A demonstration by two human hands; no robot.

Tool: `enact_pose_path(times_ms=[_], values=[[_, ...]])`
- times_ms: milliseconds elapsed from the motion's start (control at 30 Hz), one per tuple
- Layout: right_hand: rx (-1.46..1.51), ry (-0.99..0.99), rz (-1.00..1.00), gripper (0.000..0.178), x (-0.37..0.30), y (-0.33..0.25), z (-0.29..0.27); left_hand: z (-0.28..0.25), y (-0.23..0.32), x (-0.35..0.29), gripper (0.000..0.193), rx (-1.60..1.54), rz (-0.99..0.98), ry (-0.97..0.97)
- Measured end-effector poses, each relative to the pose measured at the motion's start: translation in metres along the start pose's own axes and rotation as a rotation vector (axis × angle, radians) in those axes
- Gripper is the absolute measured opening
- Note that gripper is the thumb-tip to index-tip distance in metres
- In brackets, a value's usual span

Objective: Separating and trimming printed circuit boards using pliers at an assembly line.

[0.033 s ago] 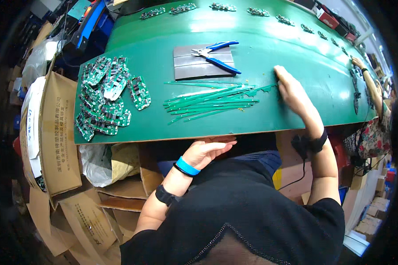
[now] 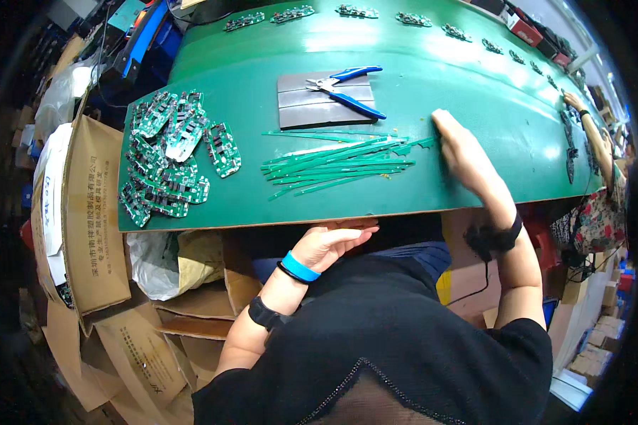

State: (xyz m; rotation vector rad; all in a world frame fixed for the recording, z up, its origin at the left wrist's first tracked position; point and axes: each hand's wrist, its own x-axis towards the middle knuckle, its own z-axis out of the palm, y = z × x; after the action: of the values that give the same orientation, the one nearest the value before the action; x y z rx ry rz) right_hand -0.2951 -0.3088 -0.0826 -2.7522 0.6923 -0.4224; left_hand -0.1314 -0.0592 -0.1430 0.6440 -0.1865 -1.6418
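Observation:
My right hand (image 2: 464, 156) rests edge-down on the green table, fingers stretched out and holding nothing. Its inner side is close to the right ends of a loose bundle of thin green circuit-board offcut strips (image 2: 333, 163). Below the table's front edge, my left hand (image 2: 333, 242) is held palm up, with outstretched fingers and nothing in it. Blue-handled side cutters (image 2: 358, 105) lie with parted handles on a grey pad (image 2: 305, 113) behind the strips. A heap of green circuit boards (image 2: 166, 191) is piled on the left, with one board (image 2: 223, 150) at its right side.
More circuit boards (image 2: 356, 11) are spaced in a row along the far side of the green table (image 2: 262, 212). Cardboard boxes (image 2: 96, 212) and a plastic bag (image 2: 152, 265) stand left, below table level. At the far right, another person's arm (image 2: 597, 142) reaches over the table.
My right hand has shifted slightly left, closer to the strips. My left hand, the cutters and the boards stay where they were.

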Motion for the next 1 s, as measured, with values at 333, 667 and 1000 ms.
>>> enact_pose_path(times_ms=[333, 667, 1000], values=[[0.130, -0.148, -0.053, 0.045, 0.009, -0.045, -0.004, -0.007, 0.000, 0.000, 0.042, -0.015, -0.021, 0.018], [0.111, -0.022, -0.162, 0.043, 0.022, -0.061, 0.017, -0.012, -0.002, 0.000, 0.043, -0.031, -0.012, 0.040], [0.160, -0.082, -0.238, 0.041, 0.023, -0.059, 0.017, -0.010, 0.001, -0.003, 0.043, -0.077, -0.008, 0.089]])
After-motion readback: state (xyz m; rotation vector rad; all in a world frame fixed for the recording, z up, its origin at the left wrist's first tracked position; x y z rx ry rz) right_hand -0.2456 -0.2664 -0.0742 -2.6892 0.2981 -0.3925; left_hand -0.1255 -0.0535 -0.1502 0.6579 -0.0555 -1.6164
